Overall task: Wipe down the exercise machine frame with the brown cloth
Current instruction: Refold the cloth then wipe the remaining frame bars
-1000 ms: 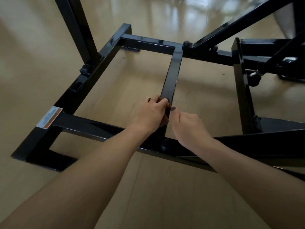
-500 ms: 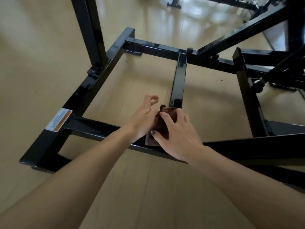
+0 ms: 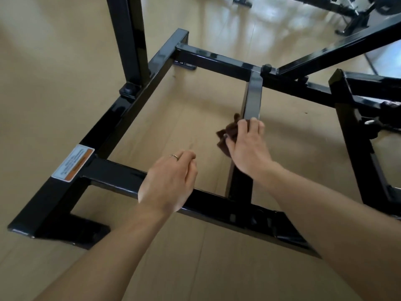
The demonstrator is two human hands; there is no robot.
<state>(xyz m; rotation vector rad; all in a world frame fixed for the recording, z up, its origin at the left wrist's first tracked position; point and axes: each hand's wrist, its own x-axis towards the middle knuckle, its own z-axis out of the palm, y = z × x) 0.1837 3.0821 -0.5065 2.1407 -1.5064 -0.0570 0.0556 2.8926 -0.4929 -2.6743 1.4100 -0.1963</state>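
Note:
A black steel exercise machine frame (image 3: pixel 134 105) lies low over the wooden floor, with a centre crossbar (image 3: pixel 252 98) running away from me. My right hand (image 3: pixel 245 146) presses a crumpled brown cloth (image 3: pixel 227 132) onto that crossbar, fingers spread over the cloth and bar, thumb on the cloth's left side. Most of the cloth is hidden under the palm. My left hand (image 3: pixel 171 181), wearing a ring, hovers above the near horizontal bar (image 3: pixel 117 177) with loosely curled fingers and holds nothing.
An upright black post (image 3: pixel 128 38) rises at the left rail. A white and orange label (image 3: pixel 73 162) sits on the near left corner. More frame members and a bolt knob (image 3: pixel 266 68) stand at the right and back. Other gym equipment (image 3: pixel 351 9) shows at top right.
My right hand has slid the cloth forward along the centre crossbar. My left hand has let go of the cloth and drawn back toward me, over the near bar.

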